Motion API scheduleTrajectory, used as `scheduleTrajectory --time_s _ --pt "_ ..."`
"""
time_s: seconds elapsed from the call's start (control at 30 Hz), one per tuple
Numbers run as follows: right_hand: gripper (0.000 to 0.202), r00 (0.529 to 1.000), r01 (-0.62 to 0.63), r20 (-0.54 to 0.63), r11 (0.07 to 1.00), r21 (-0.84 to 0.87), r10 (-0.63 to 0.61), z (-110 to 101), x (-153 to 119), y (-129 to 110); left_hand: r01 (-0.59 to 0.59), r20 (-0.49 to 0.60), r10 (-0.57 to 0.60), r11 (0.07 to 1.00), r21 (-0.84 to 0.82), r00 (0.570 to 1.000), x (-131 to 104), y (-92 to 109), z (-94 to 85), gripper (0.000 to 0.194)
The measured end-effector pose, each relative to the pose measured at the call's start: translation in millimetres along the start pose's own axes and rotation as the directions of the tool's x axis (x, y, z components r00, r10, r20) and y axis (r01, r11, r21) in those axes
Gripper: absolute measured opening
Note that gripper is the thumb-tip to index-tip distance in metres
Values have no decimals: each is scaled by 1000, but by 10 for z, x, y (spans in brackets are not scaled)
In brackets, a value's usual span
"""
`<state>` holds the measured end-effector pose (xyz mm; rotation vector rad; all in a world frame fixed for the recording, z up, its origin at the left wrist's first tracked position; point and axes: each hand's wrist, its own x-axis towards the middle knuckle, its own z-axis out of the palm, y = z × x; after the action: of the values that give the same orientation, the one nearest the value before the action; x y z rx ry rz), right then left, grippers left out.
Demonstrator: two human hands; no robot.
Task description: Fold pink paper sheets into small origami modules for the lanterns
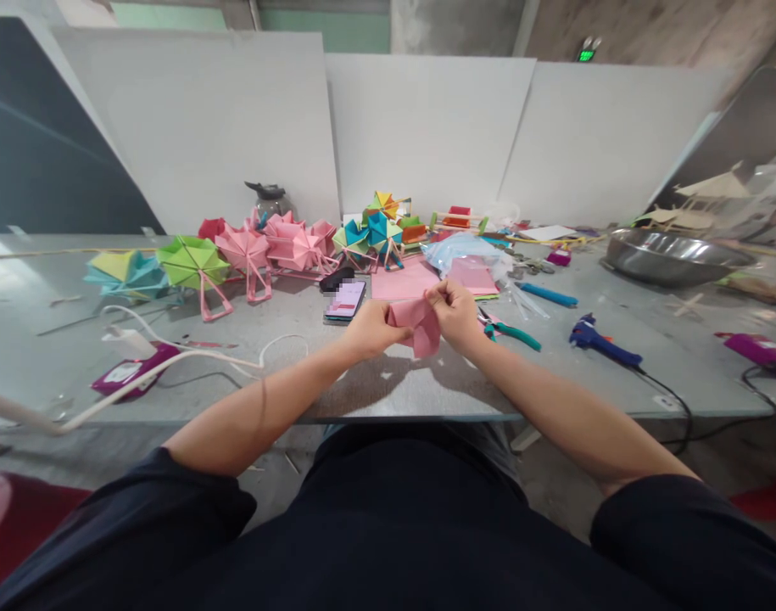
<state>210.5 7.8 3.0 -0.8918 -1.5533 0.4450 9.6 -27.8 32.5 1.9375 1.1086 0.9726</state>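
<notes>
A folded piece of pink paper [424, 333] is held up over the front of the table between my two hands. My left hand [376, 329] pinches its left edge, thumb on the near side. At its upper right corner, the fingers of my right hand [454, 311] are closed on the paper. Just behind lie flat pink sheets [404, 278], partly covered by my hands. A phone [345, 300] with a lit screen rests to the left of my left hand. Pliers with teal handles [515, 333] lie right of my right hand.
Pink folded-paper models [244, 250] and a green one [192, 261] stand at the back left. A blue glue gun [604, 341] with a cord lies on the right, before a metal bowl [673, 259]. A white cable [203, 356] crosses the left side near a purple power strip [133, 373].
</notes>
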Motion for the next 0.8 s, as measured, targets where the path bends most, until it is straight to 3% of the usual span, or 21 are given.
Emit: scheduleTrajectory --time_s 0.23,0.43,0.53,0.63,0.7,0.8 --pt "40 999 -16 -35 999 34 17 -9 9 15 50 22 -45 940 -338 999 40 -89 73 22" --pt "48 995 -90 -32 987 135 95 13 14 8 34 -9 -40 939 -342 999 28 -131 94 26" --pt "57 975 -219 120 914 343 189 36 9 9 17 -20 -26 933 -360 999 8 -111 82 24" --pt "62 905 -378 336 853 360 260 63 -39 14 -7 -65 -19 925 -381 998 4 -99 76 23" --pt "61 886 -412 358 856 311 296 78 -74 23 -6 -88 -29 927 -376 996 9 -98 78 22" --pt "59 898 -412 299 855 315 323 87 -83 47 20 -96 -60 928 -372 994 19 -98 89 16"
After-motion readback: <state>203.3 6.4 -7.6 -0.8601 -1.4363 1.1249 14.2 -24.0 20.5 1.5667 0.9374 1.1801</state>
